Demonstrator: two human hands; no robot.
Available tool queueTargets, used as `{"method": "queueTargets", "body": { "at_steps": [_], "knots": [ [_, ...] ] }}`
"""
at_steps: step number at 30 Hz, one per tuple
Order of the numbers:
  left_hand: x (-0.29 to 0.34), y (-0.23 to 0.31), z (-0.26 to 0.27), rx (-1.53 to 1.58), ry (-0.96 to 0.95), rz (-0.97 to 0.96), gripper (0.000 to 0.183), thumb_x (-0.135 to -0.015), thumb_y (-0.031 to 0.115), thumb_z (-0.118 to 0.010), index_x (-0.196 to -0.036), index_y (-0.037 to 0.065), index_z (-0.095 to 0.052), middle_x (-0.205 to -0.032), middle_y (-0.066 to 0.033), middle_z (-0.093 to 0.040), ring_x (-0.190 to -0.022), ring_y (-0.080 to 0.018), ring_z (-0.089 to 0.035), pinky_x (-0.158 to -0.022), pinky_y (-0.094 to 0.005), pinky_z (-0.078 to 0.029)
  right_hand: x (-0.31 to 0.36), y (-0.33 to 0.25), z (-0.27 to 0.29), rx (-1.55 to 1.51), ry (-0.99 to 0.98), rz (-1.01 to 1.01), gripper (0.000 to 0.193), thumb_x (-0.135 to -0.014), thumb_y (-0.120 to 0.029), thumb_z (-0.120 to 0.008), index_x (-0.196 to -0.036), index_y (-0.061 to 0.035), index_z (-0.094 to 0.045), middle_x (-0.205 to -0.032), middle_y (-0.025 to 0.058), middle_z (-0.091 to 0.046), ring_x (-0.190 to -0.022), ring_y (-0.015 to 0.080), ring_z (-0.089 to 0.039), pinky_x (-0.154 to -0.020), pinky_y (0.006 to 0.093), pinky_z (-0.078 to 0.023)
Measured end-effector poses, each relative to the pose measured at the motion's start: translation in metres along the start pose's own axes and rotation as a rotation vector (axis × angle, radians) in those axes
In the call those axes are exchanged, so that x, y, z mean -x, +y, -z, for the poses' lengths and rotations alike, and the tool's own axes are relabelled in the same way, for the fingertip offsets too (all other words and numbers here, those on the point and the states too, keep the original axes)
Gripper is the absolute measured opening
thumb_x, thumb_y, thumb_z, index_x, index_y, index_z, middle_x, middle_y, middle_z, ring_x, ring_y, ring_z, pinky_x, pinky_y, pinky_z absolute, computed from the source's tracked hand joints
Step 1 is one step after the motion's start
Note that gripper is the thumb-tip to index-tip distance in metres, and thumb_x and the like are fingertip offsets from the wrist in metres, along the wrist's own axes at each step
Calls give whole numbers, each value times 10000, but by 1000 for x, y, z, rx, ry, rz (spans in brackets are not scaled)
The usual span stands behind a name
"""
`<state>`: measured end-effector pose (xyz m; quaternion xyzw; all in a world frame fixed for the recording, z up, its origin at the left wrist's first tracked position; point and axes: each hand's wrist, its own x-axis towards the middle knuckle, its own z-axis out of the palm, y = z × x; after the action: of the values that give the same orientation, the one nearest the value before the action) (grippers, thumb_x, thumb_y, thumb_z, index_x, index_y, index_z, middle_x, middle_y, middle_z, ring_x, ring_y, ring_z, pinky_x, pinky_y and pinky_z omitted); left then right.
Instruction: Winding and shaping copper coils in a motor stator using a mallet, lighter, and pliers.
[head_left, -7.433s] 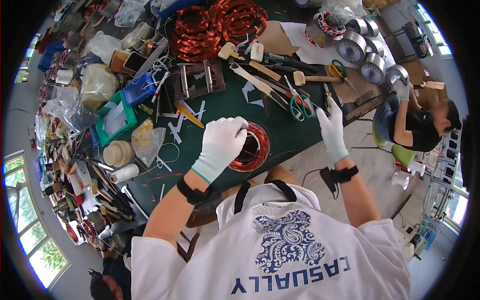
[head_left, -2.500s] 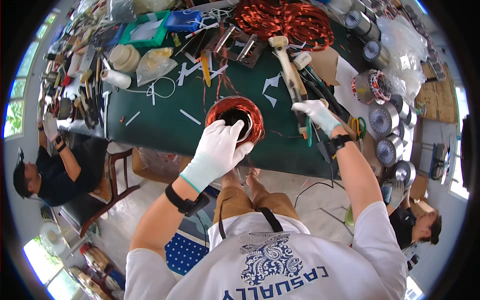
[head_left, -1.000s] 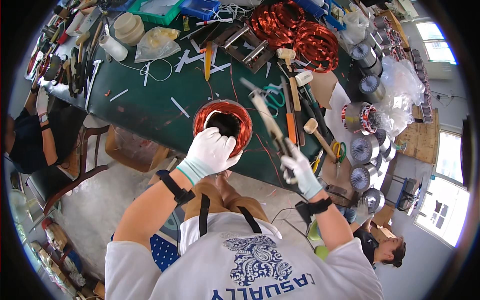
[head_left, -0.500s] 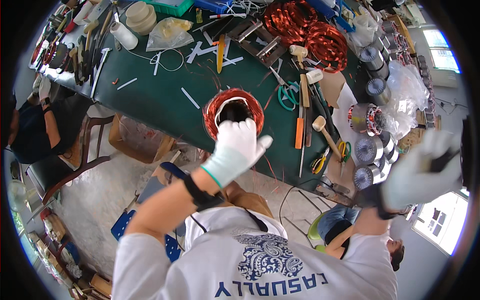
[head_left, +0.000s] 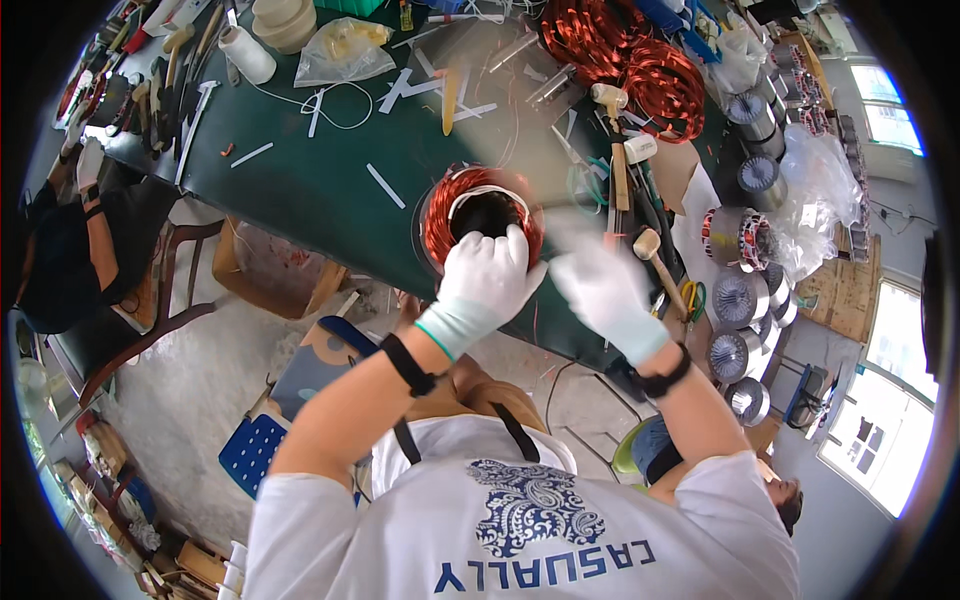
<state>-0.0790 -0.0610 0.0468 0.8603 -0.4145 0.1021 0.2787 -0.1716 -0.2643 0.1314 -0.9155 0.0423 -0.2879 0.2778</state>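
A round stator wound with copper wire (head_left: 480, 200) lies on the green table (head_left: 300, 190) near its front edge. My left hand (head_left: 485, 282), in a white glove, grips the stator's near rim, its fingertips curled into the dark bore. My right hand (head_left: 603, 290), also gloved, is blurred by motion just right of the stator, over the table edge. I cannot tell whether it holds anything. A white strip curves along the inside of the copper winding.
Loose copper coils (head_left: 630, 65) lie at the table's back right. Wooden mallets (head_left: 655, 255), green scissors (head_left: 583, 185), white strips, a thread spool (head_left: 245, 52) and a plastic bag (head_left: 340, 50) are scattered about. Grey stators (head_left: 738, 298) stand at right. A person (head_left: 60, 230) sits at left.
My right hand has come in from the far right to beside the stator. My left hand has stayed on the stator's near rim. The view has shifted a little.
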Motion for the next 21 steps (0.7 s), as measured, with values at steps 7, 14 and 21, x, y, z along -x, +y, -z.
{"method": "queueTargets", "body": {
  "at_steps": [7, 14, 21],
  "knots": [
    [-7, -7, 21, 0, -50, 168, 508, -809, 456, -798, -996, 23, -609, -735, -86, -635, -689, -330, -626, -673, -462, -496, -104, -67, 50, 91, 92, -101, 201, -1027, -98, -506, -1152, 12, -618, -989, 59, -653, -804, 107, -620, -716, 248, -527],
    [-2, -42, 15, 97, -47, -216, 433, -814, 411, -796, -923, 51, -582, -661, -59, -560, -595, -266, -578, -623, -401, -463, -82, -21, -24, -173, -805, -376, 566, -972, -152, -641, -1529, -113, -546, -1340, 98, -702, -863, 142, -650, -806, 312, -553],
    [-11, 0, 2, -28, -63, 25, 454, -851, 490, -753, -830, 79, -561, -643, -52, -556, -600, -270, -579, -618, -395, -460, -46, -15, 9, -538, -118, -83, 187, -1011, -213, -568, -1057, -46, -638, -807, 46, -574, -643, 171, -560, -616, 244, -483]
  ]
}}
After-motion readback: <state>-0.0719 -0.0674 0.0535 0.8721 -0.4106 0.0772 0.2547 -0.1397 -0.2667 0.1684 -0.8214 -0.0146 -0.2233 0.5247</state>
